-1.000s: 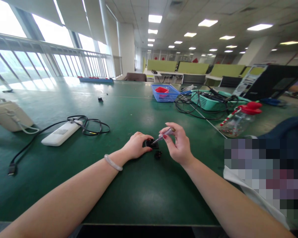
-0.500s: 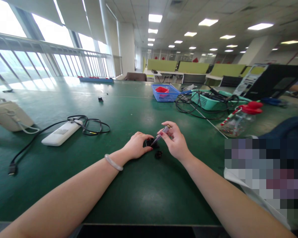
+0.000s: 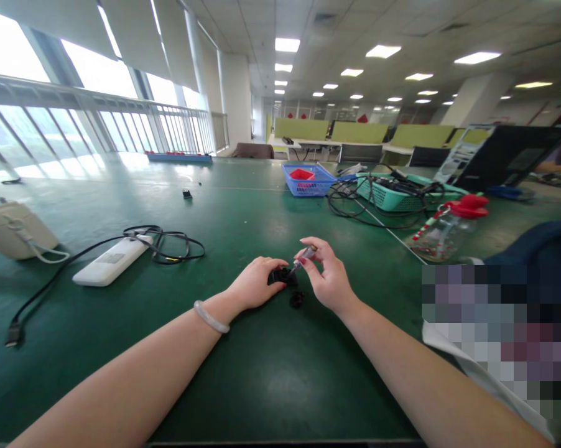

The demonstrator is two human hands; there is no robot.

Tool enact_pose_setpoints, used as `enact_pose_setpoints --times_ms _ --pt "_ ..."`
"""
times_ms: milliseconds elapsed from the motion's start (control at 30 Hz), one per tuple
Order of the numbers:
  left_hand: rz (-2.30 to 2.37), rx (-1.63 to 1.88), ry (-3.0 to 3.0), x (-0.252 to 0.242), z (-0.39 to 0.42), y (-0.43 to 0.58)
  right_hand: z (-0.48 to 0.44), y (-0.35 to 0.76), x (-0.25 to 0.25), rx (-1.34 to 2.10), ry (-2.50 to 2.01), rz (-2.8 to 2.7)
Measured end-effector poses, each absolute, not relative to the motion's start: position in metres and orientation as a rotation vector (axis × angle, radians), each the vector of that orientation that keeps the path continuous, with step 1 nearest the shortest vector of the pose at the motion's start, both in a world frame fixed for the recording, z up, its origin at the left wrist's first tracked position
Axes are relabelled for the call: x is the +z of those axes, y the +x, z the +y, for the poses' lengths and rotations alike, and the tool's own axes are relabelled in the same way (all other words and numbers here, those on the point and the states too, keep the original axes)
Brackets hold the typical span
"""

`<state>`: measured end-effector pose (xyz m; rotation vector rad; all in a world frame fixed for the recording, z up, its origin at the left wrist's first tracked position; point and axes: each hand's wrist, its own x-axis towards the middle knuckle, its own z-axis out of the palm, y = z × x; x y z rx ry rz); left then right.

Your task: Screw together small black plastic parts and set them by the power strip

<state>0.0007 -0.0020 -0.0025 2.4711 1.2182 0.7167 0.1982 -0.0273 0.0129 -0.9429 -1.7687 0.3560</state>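
On the green table, my left hand (image 3: 257, 283) is closed on a small black part (image 3: 280, 276), thumb on the near side and fingers on the far side. My right hand (image 3: 329, 277) pinches a small screwdriver (image 3: 305, 256) with a clear, purplish handle. Its shaft slants down to the left, and the tip meets the black part; exactly where it touches is too small to make out. A second small black piece (image 3: 297, 300) lies loose just in front of the part, between my hands. A pale bangle is on my left wrist.
To the left lies a white power bank (image 3: 112, 261) with a black cable. A blue basket (image 3: 309, 186), a teal basket (image 3: 387, 198) with tangled cables and a red-lidded bottle (image 3: 448, 233) stand farther back. A small black block (image 3: 187, 195) sits far left.
The view has shifted slightly, so the table's contents sit a little lower. The screwdriver looks somewhat more foreshortened. Both hands keep their holds, and the loose piece stays where it was.
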Motion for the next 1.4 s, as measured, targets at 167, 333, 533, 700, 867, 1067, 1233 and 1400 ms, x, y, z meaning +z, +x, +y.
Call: enact_pose_setpoints --times_ms 167,333,533,700,867,1067,1233,1400 --pt "1.159 0.804 2.48 0.001 -0.005 0.001 -0.026 0.198 0.014 0.374 -0.966 -1.763" --pt "1.191 0.935 2.503 0.008 -0.008 0.001 -0.027 0.201 0.018 0.462 -0.835 -1.495" --pt "1.536 0.78 2.515 0.0 0.0 -0.007 -0.011 0.216 0.014 0.467 -0.851 -1.153" --pt "1.674 0.5 2.53 -0.006 0.002 -0.016 0.009 0.231 -0.003 0.499 -0.963 -1.044" --pt "1.535 0.546 2.511 0.0 0.001 -0.013 0.016 0.235 -0.009 0.51 -1.002 -1.038" --pt "1.238 0.55 2.454 0.006 -0.012 0.001 0.019 0.235 -0.012 0.648 -1.04 -1.043" --pt "1.154 0.459 2.551 0.008 -0.03 0.011 0.024 0.238 -0.018 0.744 -0.985 -0.989" --pt "1.122 0.416 2.596 0.008 -0.042 0.017 0.028 0.239 -0.023 0.817 -0.957 -0.879"
